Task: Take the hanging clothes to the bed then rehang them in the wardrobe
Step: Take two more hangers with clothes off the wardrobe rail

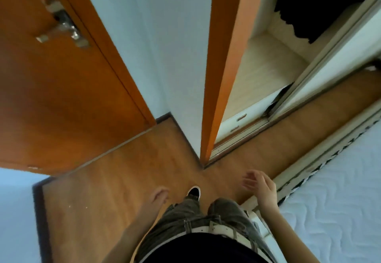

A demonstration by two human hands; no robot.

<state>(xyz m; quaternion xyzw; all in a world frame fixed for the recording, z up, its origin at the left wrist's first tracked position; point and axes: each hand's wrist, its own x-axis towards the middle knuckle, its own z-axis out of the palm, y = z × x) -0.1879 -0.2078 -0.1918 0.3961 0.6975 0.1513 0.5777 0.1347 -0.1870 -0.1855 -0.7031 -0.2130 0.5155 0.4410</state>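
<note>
Right, I count two hands and neither holds anything. My left hand [158, 195] hangs low beside the left trouser leg, blurred, and I cannot tell whether its fingers are curled or spread. My right hand [258, 186] is raised over the wooden floor [115, 180] near the bed's corner, fingers loosely apart and slightly bent, gripping nothing.

One wardrobe [268, 73] stands ahead on the right with its pale interior exposed beside an orange side panel [220, 67]. Inside it hang the dark clothes [321, 5], one black mass at the top of the opening (I cannot count separate garments), their lower hems ragged against the cream back wall. Two small drawer handles [238, 122] show at the wardrobe's base, and one sliding door [334, 62] sits just to the right of the opening.

One bed [340, 190] with a white quilted mattress fills the lower right, just beside my right arm. One orange room door [68, 87] with a metal lever handle [61, 25] stands at the left. One black shoe [193, 191] with a white toe shows on the floor.
</note>
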